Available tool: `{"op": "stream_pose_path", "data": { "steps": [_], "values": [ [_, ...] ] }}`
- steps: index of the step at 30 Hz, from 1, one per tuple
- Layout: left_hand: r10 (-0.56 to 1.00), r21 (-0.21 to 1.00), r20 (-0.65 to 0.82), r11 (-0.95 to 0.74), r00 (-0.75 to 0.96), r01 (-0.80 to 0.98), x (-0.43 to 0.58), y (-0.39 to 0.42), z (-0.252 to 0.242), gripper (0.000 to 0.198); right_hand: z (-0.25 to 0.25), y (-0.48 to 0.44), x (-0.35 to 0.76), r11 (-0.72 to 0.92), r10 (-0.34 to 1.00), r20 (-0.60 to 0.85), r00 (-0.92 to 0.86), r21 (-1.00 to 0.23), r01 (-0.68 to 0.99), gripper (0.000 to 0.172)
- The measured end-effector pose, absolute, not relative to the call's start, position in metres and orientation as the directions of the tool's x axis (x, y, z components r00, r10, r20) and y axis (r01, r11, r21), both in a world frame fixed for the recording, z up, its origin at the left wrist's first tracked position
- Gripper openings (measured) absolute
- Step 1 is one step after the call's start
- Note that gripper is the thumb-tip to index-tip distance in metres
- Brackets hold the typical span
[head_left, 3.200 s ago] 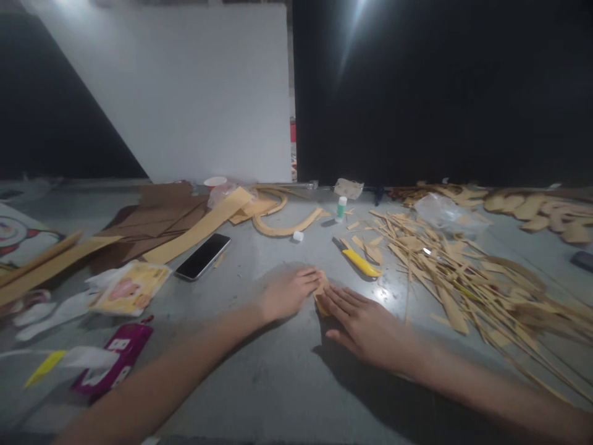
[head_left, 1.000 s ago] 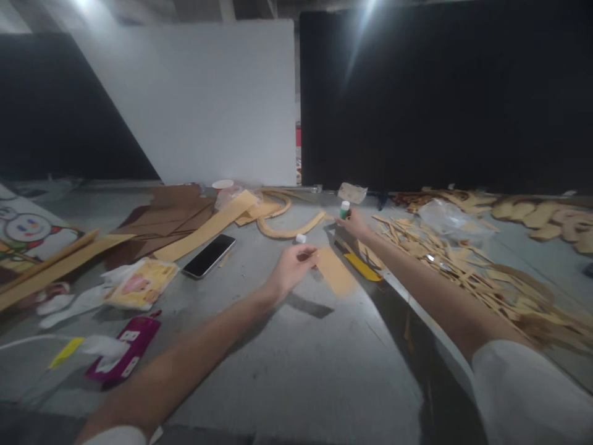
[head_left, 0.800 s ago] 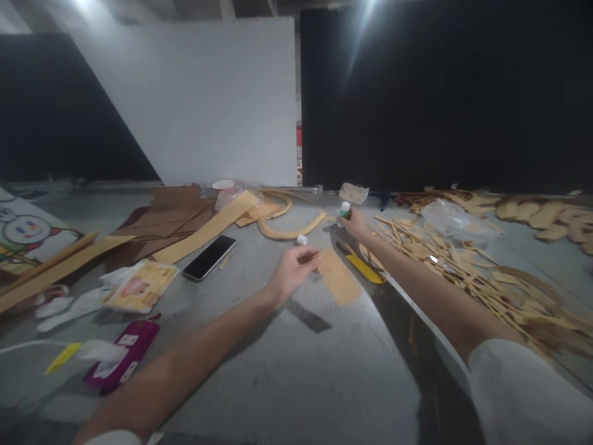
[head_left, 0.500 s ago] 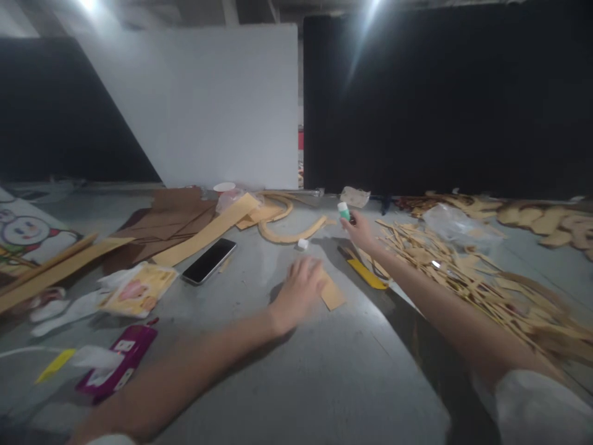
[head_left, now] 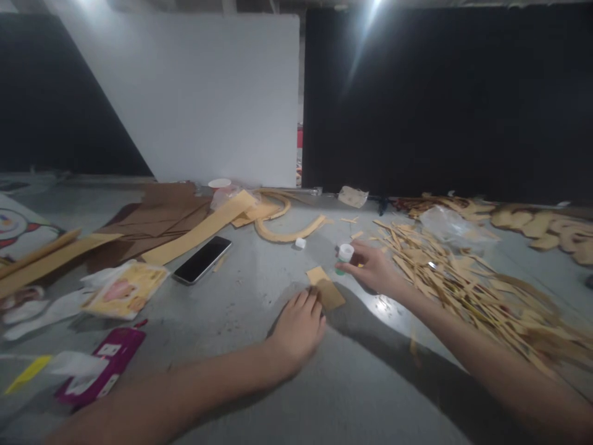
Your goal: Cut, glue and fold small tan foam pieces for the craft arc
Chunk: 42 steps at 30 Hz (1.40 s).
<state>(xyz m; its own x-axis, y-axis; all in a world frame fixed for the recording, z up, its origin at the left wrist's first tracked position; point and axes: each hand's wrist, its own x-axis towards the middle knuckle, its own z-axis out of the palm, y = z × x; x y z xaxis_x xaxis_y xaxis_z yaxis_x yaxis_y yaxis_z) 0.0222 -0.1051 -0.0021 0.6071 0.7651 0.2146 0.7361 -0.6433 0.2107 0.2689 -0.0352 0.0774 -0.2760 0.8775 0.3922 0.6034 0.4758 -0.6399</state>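
Note:
My right hand [head_left: 373, 267] holds a small green and white bottle [head_left: 344, 256] between thumb and fingers, a little above the table and to the right of a tan rectangular piece [head_left: 330, 292]. My left hand [head_left: 300, 324] rests palm down on the table, its fingers stretched out. Its fingertips lie at the lower left edge of that piece; whether they press on it I cannot tell. A small white block-like thing [head_left: 300, 243] sits behind the piece. Farther back lies a curved tan strip [head_left: 287, 235].
A black phone [head_left: 202, 259], a yellow packet [head_left: 126, 289] and a purple power strip [head_left: 104, 364] lie on the left. Brown sheets [head_left: 152, 216] and long tan strips [head_left: 199, 227] are behind them. On the right spreads a heap of thin offcuts [head_left: 467, 284] with a clear plastic bag [head_left: 451, 224].
My right hand has brought the bottle down and nearer, beside the tan piece. My left hand has drawn back slightly toward me, uncovering more of the piece. The yellow-handled tool is now mostly hidden.

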Motion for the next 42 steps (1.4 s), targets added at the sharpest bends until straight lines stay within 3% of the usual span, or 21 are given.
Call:
{"op": "stream_pose_path", "data": {
  "steps": [6,11,15,23,29,42],
  "values": [
    [0.779,0.217,0.222,-0.626,0.586,0.749,0.025,-0.109,0.003,0.041,0.065,-0.036,0.256,0.394,0.919,0.274,-0.285,-0.692,0.605,0.035],
    [0.760,0.172,0.223,-0.647,0.610,0.743,0.024,-0.111,0.005,0.045,0.073,-0.025,0.261,0.375,0.922,0.341,-0.185,-0.658,0.654,0.028],
    [0.748,0.202,0.281,-0.659,0.601,0.725,0.024,-0.111,0.000,0.043,0.077,-0.025,0.257,0.406,0.913,0.287,-0.288,-0.686,0.604,0.030],
    [0.749,0.156,0.257,-0.656,0.611,0.738,0.025,-0.112,0.008,0.031,0.054,-0.034,0.234,0.450,0.887,0.206,-0.412,-0.584,0.676,0.019],
    [0.756,0.166,0.224,-0.651,0.615,0.741,0.026,-0.111,0.009,0.024,0.057,-0.035,0.233,0.500,0.860,0.195,-0.472,-0.511,0.699,0.020],
    [0.766,0.133,0.219,-0.637,0.605,0.759,0.026,-0.113,0.008,0.033,0.052,-0.013,0.229,0.435,0.899,0.219,-0.379,-0.357,0.826,0.017]
  ]
}}
